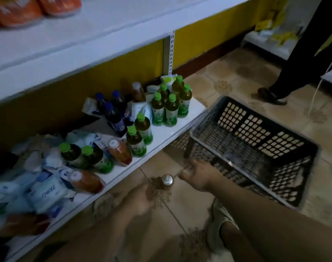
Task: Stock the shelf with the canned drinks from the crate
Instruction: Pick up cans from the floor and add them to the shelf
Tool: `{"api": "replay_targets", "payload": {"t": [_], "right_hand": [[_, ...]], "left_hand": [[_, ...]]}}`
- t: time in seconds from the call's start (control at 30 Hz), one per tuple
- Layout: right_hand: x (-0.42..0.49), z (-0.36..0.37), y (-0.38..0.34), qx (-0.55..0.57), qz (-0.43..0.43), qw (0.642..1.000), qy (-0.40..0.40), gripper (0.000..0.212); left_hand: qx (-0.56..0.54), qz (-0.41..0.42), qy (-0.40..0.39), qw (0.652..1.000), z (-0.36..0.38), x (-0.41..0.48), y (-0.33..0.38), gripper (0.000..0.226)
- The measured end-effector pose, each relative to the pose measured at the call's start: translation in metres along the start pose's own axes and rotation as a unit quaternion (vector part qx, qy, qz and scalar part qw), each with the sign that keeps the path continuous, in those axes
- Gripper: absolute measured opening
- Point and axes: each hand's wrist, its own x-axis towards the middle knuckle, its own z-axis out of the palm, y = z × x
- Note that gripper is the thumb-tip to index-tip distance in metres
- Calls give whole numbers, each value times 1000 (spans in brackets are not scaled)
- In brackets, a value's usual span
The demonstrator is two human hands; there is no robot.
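A single silver-topped drink can (pixel 167 180) stands upright on the tiled floor, just in front of the bottom shelf (pixel 167 133). My right hand (pixel 198 174) hovers right of the can with its fingers apart and nothing in it, its thumb close to the can and its fingertips by the near corner of the dark plastic crate (pixel 263 133). The crate sits tilted on the floor at the right and looks empty. My left hand (pixel 140 197) is below and left of the can, blurred by motion, apart from it.
The bottom shelf holds green-capped tea bottles (pixel 164 108), blue-capped dark bottles (pixel 112 112), orange juice bottles (pixel 121 154) and soft white-and-blue packs (pixel 46 190). A white shelf board (pixel 86 40) overhangs it. Another person's leg (pixel 301 59) stands at the back right. My shoe (pixel 220 220) is below the crate.
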Motion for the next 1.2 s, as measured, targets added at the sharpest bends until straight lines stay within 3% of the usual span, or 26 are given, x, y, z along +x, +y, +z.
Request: {"api": "replay_targets", "payload": {"t": [0.1,0.23,0.4,0.6,0.67,0.77,0.9,1.03,1.2], "right_hand": [[49,35,12,14,10,999,-45,86],[106,77,23,55,19,995,-83,84],[166,130,33,86,13,991,-98,85],[207,192,34,56,-28,989,-134,95],[213,207,32,39,-38,993,-101,83],[208,209,34,58,-44,997,-36,61],[179,184,40,216,10,976,-3,63],[126,131,34,319,28,943,95,61],[55,58,14,421,2,886,195,80]], "left_hand": [[23,-36,-29,999,16,49,-14,64],[-10,-42,-61,997,41,99,-21,35],[-91,-45,-70,992,74,154,-34,64],[-85,-42,-104,990,90,193,-41,68],[-82,-55,-105,990,95,200,-50,76],[-92,-74,-111,987,93,198,-48,70],[-97,-65,-109,987,79,181,-30,59],[-135,-26,-107,985,51,144,3,71],[-185,53,-58,980,6,69,55,84]]}}
